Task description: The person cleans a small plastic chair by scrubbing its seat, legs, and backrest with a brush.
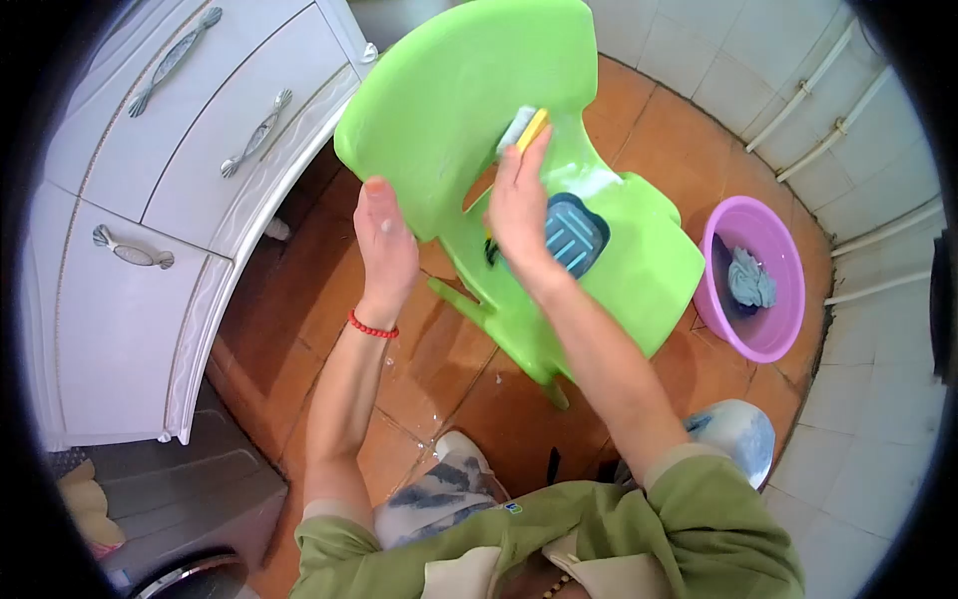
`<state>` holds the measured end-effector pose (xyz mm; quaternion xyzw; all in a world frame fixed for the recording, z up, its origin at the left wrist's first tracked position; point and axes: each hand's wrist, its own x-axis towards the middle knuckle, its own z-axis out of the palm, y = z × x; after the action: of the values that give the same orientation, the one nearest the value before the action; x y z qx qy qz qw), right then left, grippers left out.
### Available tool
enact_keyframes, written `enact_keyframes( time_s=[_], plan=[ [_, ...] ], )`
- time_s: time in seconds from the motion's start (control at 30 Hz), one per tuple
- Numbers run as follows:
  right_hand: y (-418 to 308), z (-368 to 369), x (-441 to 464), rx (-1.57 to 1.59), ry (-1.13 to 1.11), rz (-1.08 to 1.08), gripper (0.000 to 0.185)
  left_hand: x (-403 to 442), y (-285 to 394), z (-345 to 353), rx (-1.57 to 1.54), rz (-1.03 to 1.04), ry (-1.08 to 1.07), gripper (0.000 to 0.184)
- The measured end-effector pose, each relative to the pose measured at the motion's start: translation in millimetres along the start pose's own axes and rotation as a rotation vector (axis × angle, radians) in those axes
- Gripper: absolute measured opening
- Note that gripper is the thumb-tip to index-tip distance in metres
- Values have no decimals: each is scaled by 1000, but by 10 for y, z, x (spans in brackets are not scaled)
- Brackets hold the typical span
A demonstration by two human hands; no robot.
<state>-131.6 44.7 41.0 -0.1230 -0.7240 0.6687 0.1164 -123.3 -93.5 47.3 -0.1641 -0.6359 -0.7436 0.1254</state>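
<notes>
My right hand [521, 200] is closed around a scrub brush [526, 130] with a yellow body and pale bristles. The brush is at the lower part of the backrest of a bright green plastic chair [449, 90]. Beside the left edge of the backrest is my left hand [387, 245], with a red bead bracelet [373, 325] at the wrist and a spot of foam on it. Most of its fingers are hidden, so I cannot tell whether it grips the chair. On the seat, partly behind my right hand, lies a dark blue slotted tray [577, 236]. White suds [594, 180] show near the seat's back.
A purple basin [793, 290] holding a grey-blue cloth [750, 280] stands right of the chair. White drawers [130, 319] line the left side. Pipes [813, 85] run along the tiled wall at right. Water drops wet the orange floor tiles [399, 399] near my foot [462, 449].
</notes>
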Motion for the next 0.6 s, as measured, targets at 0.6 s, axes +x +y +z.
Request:
enact_keyframes(
  time_s=[0.6],
  plan=[
    [148, 275, -742, 37, -156, -112, 65, -9, -29, 31, 72, 141, 105, 52]
  ],
)
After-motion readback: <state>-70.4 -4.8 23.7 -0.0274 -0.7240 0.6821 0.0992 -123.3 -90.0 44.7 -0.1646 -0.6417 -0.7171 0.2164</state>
